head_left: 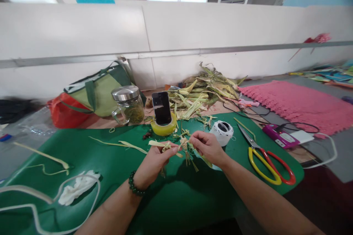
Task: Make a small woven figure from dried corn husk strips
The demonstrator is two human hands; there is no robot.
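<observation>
Over the green mat (176,205), both hands meet in front of the phone. My left hand (158,159), with a dark green bead bracelet (135,184) at the wrist, pinches pale corn husk strips (157,143). My right hand (208,147) is closed, thumb against fingers, at a small woven husk piece (184,142) with loose strips hanging from it. The piece sits between the two hands. Just behind my right hand stands a spool of white string (222,133). Fingertips hide part of the work.
Scissors (260,150) with yellow and red handles lie at the right. A phone (161,107) leans on a yellow tape roll (164,126), beside a glass jar (128,106). Husks (204,90) are piled behind. White cable (35,205) and crumpled tissue (79,188) lie at left.
</observation>
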